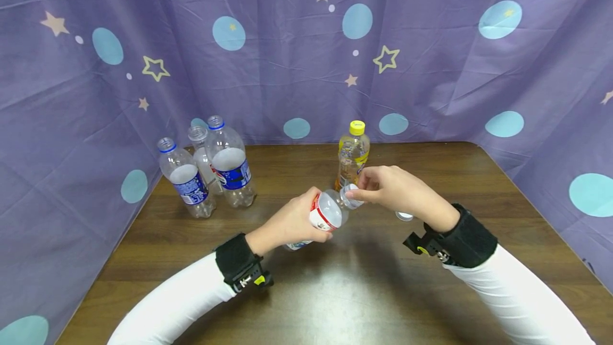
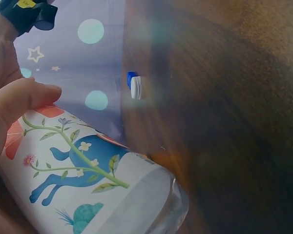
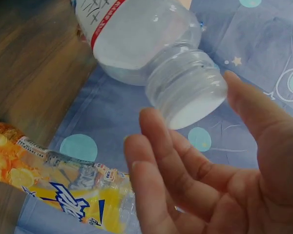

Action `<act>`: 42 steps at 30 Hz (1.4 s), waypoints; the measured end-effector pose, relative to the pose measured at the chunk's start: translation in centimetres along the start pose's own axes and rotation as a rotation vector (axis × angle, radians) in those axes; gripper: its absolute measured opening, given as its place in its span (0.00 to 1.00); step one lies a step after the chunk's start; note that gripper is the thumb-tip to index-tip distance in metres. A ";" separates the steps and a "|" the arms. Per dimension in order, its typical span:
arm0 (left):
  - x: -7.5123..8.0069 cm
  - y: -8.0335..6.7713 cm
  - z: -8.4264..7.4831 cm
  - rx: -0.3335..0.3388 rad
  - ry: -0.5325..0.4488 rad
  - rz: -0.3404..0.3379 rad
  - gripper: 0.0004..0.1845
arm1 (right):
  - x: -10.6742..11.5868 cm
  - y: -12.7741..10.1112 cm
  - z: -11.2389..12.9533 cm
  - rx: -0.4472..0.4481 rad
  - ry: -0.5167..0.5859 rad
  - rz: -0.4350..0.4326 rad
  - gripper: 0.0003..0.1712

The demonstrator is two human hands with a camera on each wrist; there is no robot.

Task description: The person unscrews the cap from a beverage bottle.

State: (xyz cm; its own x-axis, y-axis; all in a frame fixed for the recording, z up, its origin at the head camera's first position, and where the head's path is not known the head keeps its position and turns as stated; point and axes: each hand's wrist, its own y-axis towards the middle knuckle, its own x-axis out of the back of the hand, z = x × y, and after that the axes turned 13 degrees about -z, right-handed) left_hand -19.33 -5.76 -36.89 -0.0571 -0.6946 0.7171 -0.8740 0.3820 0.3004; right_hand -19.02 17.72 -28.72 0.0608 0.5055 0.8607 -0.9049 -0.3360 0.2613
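Left hand (image 1: 297,220) grips tilted clear plastic bottle (image 1: 332,208) with white illustrated label (image 2: 83,163), right hand (image 1: 397,190) pinches its ridged translucent top (image 3: 190,87) at two o'clock

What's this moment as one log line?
left hand: grips tilted bottle | right hand: at that bottle's top | yellow-capped bottle: upright

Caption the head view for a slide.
A left hand grips a tilted bottle, the right hand at its top, a yellow-capped bottle standing behind.

Purple star-patterned curtain (image 1: 287,76) behind brown wooden table (image 1: 364,297).
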 end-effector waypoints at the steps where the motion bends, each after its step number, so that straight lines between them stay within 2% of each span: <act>1: 0.0 0.0 0.0 0.003 0.000 0.000 0.36 | 0.0 0.0 -0.1 0.017 0.022 0.004 0.15; 6: 0.0 0.0 0.2 0.015 -0.013 0.000 0.36 | 0.1 0.0 -0.3 0.098 0.153 0.023 0.18; 10: 0.1 0.0 0.3 0.015 -0.015 -0.005 0.36 | 0.0 -0.1 -0.3 0.116 0.214 0.022 0.22; 18: 0.2 0.0 0.2 0.024 -0.014 -0.001 0.36 | -0.5 -0.2 0.2 0.008 0.213 -0.017 0.17; 23: 0.2 0.0 0.2 0.026 -0.003 -0.002 0.36 | -0.4 -0.2 0.2 -0.054 0.124 0.020 0.19; 26: 0.2 -0.1 0.3 0.019 0.005 0.002 0.36 | -0.4 -0.1 0.1 -0.025 0.119 0.050 0.19; 33: 0.3 -0.2 0.4 0.023 -0.004 0.010 0.37 | -0.1 -0.3 -0.2 0.083 0.223 0.076 0.21; 36: 0.3 -0.1 0.4 0.019 -0.008 0.009 0.37 | -0.1 -0.3 -0.2 0.069 0.255 0.078 0.22; 42: 0.3 0.0 0.4 0.013 -0.001 0.007 0.37 | -0.4 -0.2 0.1 0.008 0.262 0.026 0.17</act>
State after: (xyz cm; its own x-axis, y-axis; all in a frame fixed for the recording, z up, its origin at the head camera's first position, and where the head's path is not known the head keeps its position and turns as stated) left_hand -19.54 -6.16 -36.92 -0.0641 -0.6926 0.7184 -0.8798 0.3790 0.2869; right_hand -18.82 17.50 -29.02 -0.0743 0.6848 0.7250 -0.9014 -0.3570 0.2448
